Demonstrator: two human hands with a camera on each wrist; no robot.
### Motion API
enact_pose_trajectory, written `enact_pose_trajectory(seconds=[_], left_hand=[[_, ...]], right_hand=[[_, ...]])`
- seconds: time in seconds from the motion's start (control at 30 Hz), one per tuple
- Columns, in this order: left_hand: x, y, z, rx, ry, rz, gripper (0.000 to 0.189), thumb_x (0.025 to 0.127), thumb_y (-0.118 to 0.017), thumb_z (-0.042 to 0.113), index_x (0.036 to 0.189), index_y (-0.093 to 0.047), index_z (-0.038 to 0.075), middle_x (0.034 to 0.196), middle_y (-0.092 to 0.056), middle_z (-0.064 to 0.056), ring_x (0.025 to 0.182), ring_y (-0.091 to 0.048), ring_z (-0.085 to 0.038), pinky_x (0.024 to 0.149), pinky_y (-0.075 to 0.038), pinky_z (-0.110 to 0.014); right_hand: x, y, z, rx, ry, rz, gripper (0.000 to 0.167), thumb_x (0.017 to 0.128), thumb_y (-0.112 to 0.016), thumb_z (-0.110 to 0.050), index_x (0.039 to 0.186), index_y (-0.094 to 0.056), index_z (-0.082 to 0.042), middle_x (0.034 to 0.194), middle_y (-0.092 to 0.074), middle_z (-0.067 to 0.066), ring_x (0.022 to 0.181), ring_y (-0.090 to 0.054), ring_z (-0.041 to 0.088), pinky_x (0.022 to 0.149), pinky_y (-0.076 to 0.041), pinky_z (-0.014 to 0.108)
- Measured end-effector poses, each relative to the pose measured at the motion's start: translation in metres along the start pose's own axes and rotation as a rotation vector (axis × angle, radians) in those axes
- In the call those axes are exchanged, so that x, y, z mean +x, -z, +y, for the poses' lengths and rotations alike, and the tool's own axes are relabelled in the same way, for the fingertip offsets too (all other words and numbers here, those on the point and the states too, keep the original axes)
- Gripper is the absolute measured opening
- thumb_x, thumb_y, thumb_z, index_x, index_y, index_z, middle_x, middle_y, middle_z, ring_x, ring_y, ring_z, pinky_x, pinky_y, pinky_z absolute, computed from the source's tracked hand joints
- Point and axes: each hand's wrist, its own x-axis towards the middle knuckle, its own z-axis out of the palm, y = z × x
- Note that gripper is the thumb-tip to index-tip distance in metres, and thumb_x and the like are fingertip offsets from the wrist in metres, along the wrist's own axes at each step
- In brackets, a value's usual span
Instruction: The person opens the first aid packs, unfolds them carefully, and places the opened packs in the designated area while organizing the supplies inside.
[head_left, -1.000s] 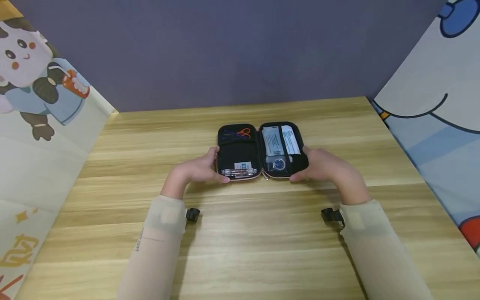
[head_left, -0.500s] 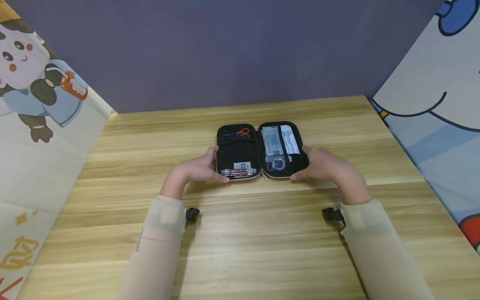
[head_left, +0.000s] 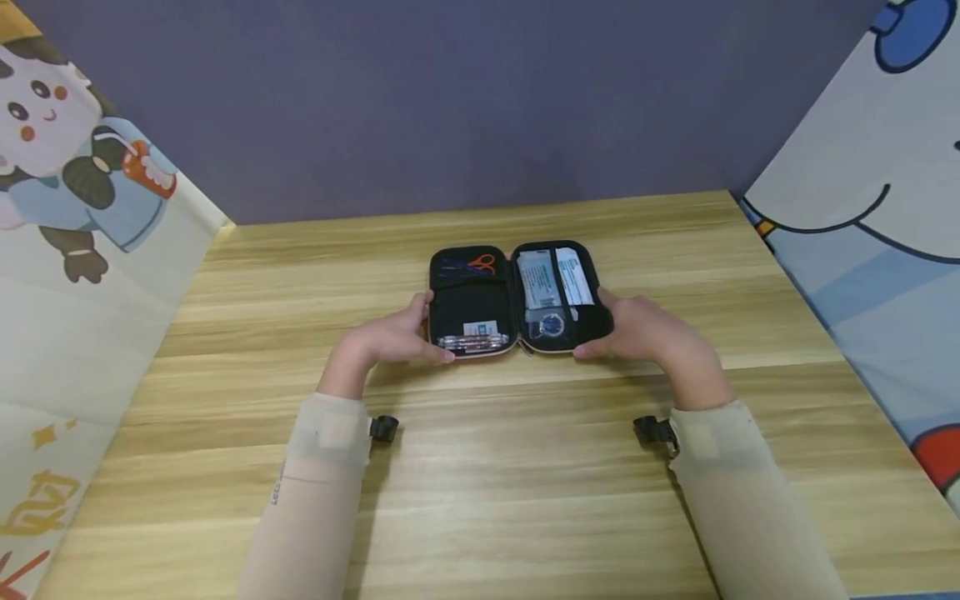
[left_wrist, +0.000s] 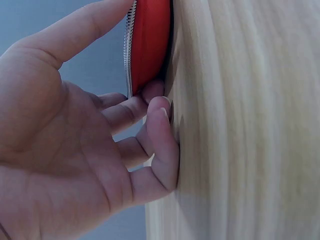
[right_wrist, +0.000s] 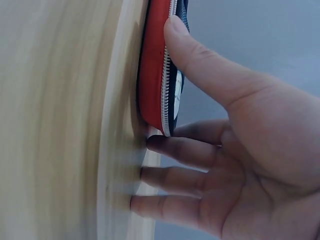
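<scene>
An unzipped hard case, black inside, lies spread flat on the table in the head view. Its red shell and metal zip show from the side in the wrist views. My left hand grips its left side, thumb at the near corner. On the opposite side my right hand grips it the same way, some fingertips touching the tabletop. Orange-handled scissors and clear tube-like items are in the left half. The right half holds pale packets under a strap and a round blue-edged item.
The wood-grain table spreads all round the case. A dark purple-grey panel stands at the back, with cartoon-printed walls at the left and right.
The case has slid slightly left and a little away from me, its right half most. My right hand has shifted left with it; my left hand has barely moved.
</scene>
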Motion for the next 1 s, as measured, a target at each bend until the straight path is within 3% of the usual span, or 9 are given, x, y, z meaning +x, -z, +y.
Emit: enact_pose_trajectory(seconds=[0.23,0.53,1.0], left_hand=[[0.0,-0.008,-0.006,-0.049,0.008,0.0,0.128,0.089,-0.085,0.038,0.171,0.011,0.016,0.18,-0.008,-0.02,0.167,-0.01,-0.04,0.136,-0.013,-0.058],[0.005,-0.007,-0.005,-0.04,-0.054,-0.002,0.128,0.089,-0.086,0.034,0.171,0.01,0.013,0.178,-0.016,-0.021,0.166,-0.013,-0.04,0.135,-0.015,-0.059],[-0.003,-0.008,-0.005,0.01,-0.004,-0.017,0.127,0.091,-0.084,0.038,0.171,0.013,0.017,0.18,-0.008,-0.019,0.167,-0.008,-0.04,0.136,-0.012,-0.059]], right_hand=[[-0.001,-0.006,0.001,-0.021,0.012,0.007,0.13,0.085,-0.082,-0.064,0.168,-0.009,0.004,0.164,-0.032,0.038,0.15,-0.038,0.056,0.124,-0.036,0.068],[-0.008,-0.007,0.007,-0.01,0.004,0.021,0.129,0.085,-0.082,-0.064,0.168,-0.012,0.005,0.164,-0.033,0.038,0.15,-0.039,0.056,0.123,-0.036,0.068],[-0.017,-0.016,0.007,0.045,0.01,0.022,0.128,0.085,-0.083,-0.06,0.169,-0.01,0.004,0.166,-0.032,0.037,0.152,-0.037,0.055,0.124,-0.035,0.068]])
